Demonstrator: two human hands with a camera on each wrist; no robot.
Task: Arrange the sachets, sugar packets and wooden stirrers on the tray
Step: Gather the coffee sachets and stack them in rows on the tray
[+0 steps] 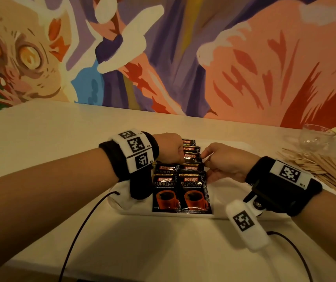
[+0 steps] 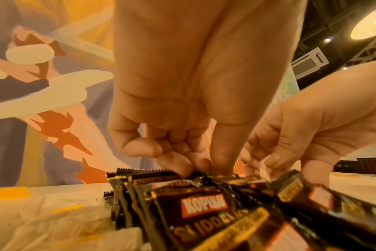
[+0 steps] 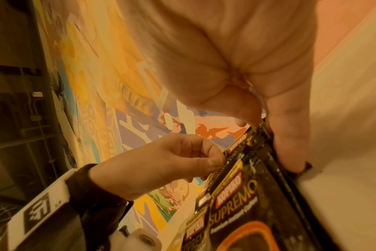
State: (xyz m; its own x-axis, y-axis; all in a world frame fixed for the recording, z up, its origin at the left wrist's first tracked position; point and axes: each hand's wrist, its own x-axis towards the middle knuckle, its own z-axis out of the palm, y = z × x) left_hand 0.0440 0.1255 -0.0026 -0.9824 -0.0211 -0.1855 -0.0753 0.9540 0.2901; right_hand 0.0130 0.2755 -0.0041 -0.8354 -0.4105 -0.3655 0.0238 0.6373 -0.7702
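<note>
Black Kopiko coffee sachets [image 1: 181, 192] lie overlapped in two columns on a white tray [image 1: 193, 215] in the middle of the cream table. My left hand [image 1: 169, 148] hovers over the far sachets, its curled fingers [image 2: 178, 166] pinching the serrated top edge of a sachet [image 2: 204, 205] in the left column. My right hand [image 1: 205, 159] pinches the right edge of a sachet [image 3: 247, 203] in the right column between its thumb [image 3: 290, 152] and a finger. A loose pile of wooden stirrers [image 1: 315, 169] lies on the table right of the tray. I see no sugar packets.
A clear glass cup [image 1: 315, 137] stands behind the stirrers at the far right. Crumpled clear plastic [image 2: 43, 220] lies at the tray's left end. Two black cables [image 1: 81, 231] run from my wrists across the table's front. A painted wall closes the table's far side.
</note>
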